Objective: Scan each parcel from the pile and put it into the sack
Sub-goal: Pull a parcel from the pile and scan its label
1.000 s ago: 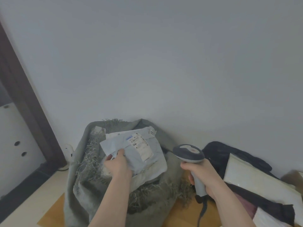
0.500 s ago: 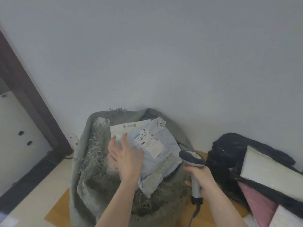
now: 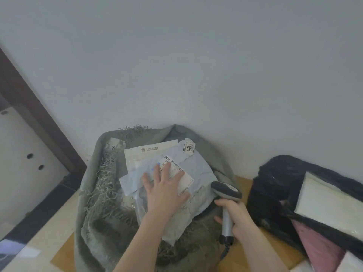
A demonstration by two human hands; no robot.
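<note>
A grey woven sack (image 3: 92,195) with frayed edges stands open against the wall. Inside it lie several parcels; the top one is a pale blue-grey mailer (image 3: 198,173) with a white barcode label. My left hand (image 3: 165,191) lies flat on that mailer and its label, fingers straight and spread, pressing it down. My right hand (image 3: 237,214) grips the handle of a grey barcode scanner (image 3: 225,190) just right of the sack, its head pointing toward the parcels. A pile of parcels at the right holds a black bag (image 3: 275,185), a white mailer (image 3: 330,209) and a pink one (image 3: 318,250).
A white wall rises right behind the sack. A dark brown door frame (image 3: 39,122) runs diagonally at the left beside a white panel (image 3: 21,154) with holes. The sack and pile rest on a brown wooden surface (image 3: 243,258); the scanner cable hangs below my right hand.
My left hand let go of the mailer's edge, opened and moved onto its top, pressing it flat into the sack. The scanner dropped lower beside the sack, and the view shifted right.
</note>
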